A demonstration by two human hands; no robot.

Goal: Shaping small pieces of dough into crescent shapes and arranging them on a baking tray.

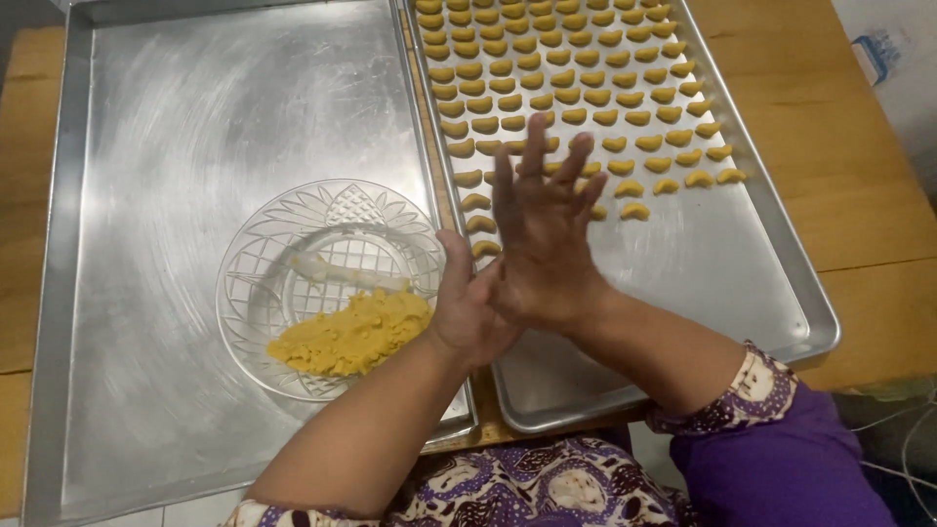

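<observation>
We see a brown wooden surface (859, 166) running under everything, its grain lit evenly from above, and pale white tiled floor (185, 509) showing at its near edge.

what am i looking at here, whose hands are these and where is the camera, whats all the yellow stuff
This is one picture from a camera worn on a person's head, looking down at their own two bare hands; there is no machine. The left hand and right hand are pressed palm to palm, with the right one on top and its fingers spread. Whether anything lies between the palms is hidden. Below them, on a wooden table, sit two metal trays. The left tray holds a patterned glass plate with a lump of yellow dough. The right tray carries rows of small curved dough pieces, with its near part bare.
</observation>
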